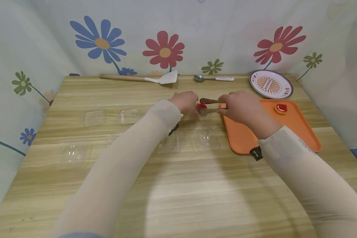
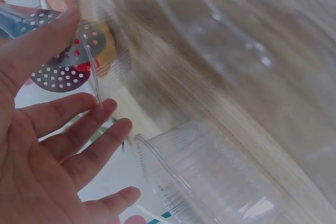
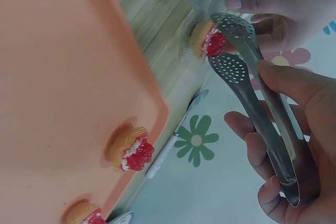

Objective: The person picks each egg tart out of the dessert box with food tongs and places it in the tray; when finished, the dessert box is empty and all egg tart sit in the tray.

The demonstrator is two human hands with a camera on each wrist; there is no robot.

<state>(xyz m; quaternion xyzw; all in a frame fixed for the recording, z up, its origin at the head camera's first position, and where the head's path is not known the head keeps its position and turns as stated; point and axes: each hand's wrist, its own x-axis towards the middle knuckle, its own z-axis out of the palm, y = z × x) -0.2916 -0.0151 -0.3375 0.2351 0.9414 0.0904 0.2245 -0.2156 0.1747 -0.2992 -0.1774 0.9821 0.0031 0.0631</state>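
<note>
My right hand (image 1: 245, 110) grips metal tongs (image 3: 257, 108) with perforated ends, which stand apart around a small red-topped tart (image 3: 215, 44). That tart sits in a clear plastic box (image 2: 119, 69). The thumb and fingertips of my left hand (image 2: 58, 140) hold this box by its rim. In the head view the box is mostly hidden behind my left hand. On the orange tray (image 1: 241, 142), at the right, lies another tart (image 1: 281, 109); the right wrist view shows a second tart (image 3: 86, 213) there as well.
Several clear plastic boxes and lids, including a domed lid (image 1: 206, 138) and a small box (image 1: 129, 116), lie left and in front. Along the back are a white spatula (image 1: 168, 78), a spoon (image 1: 221, 79) and a round plate (image 1: 271, 84). A flowered curtain (image 1: 193, 19) borders the table.
</note>
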